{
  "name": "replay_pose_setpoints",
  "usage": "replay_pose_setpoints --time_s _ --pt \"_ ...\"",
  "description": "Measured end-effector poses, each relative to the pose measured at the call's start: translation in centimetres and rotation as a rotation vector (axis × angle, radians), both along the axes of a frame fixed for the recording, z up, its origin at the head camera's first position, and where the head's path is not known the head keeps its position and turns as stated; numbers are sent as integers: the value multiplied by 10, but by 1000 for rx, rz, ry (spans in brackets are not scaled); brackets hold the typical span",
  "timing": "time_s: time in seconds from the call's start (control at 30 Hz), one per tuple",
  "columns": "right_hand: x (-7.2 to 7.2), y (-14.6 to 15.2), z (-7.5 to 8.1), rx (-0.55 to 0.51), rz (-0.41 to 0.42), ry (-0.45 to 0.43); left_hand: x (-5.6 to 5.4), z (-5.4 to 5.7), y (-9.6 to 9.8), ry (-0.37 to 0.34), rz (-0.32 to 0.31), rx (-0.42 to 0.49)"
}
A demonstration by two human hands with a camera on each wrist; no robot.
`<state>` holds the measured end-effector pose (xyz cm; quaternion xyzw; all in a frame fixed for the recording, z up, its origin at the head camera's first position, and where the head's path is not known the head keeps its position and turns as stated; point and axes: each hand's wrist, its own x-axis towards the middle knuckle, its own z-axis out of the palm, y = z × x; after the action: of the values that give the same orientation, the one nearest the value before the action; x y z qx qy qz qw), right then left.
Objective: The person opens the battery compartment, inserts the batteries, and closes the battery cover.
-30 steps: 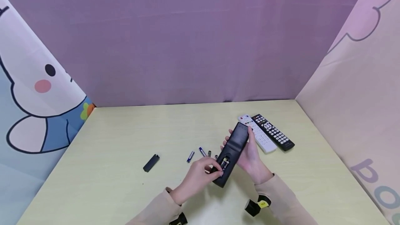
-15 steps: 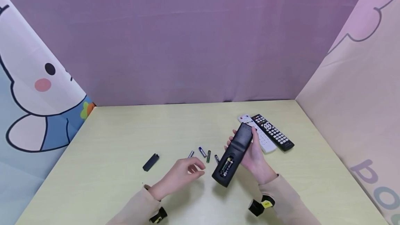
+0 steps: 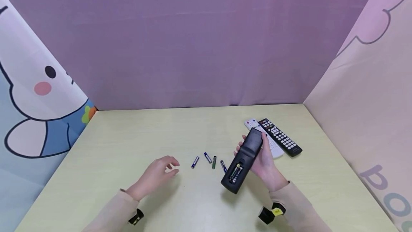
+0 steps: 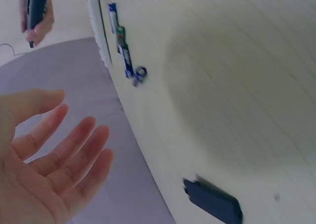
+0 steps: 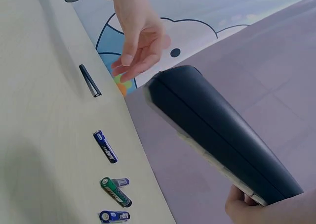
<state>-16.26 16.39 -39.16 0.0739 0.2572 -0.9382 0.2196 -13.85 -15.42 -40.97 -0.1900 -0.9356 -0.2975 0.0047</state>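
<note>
My right hand [image 3: 265, 164] holds a black remote control [image 3: 246, 153] with its back up, thumb along one side and fingers round the other. Batteries show in its uncovered compartment [image 3: 236, 173]. Above the table's left half, my left hand [image 3: 156, 174] holds nothing, its fingers loosely bent. A black battery cover [image 4: 215, 202] lies on the table below that hand; the head view hides it behind the hand. Between my hands lie several loose batteries: a green one [image 3: 214, 162], blue-and-silver ones [image 3: 195, 162] and a dark blue one [image 3: 223, 166] near the remote.
A white remote control [image 3: 275, 149] and a black remote control with white buttons [image 3: 280, 137] lie side by side at the back right. A purple wall panel [image 3: 199, 46] stands along the table's far edge, with printed panels on both sides.
My left hand has left the remote's battery compartment and moved left across the table, over the battery cover. My right hand and the held remote have shifted slightly right.
</note>
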Motion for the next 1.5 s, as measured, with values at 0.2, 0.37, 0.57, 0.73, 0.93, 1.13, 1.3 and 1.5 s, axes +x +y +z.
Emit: replay_pose_setpoints --time_s 0.2,0.37,0.57,0.73,0.93,1.13,1.3,1.5 --pt "0 2 0 -4 1 1 -4 -5 -17 -19 93 -30" --pt "0 3 0 1 -4 -4 -7 -12 -29 -11 120 -49" --pt "0 3 0 -7 -5 -6 -12 -19 -40 73 127 -110" --pt "0 3 -1 -4 -4 -8 -14 -24 -46 152 125 -180" --pt "1 4 0 3 -9 -9 -15 -28 -49 149 123 -241" --pt "1 4 -1 1 -5 -5 -17 -33 -51 109 119 -276" --pt "1 4 -1 4 -4 -7 -19 -37 -52 75 114 -282" --pt "0 3 -1 3 -3 -6 -19 -38 -52 63 89 -275"
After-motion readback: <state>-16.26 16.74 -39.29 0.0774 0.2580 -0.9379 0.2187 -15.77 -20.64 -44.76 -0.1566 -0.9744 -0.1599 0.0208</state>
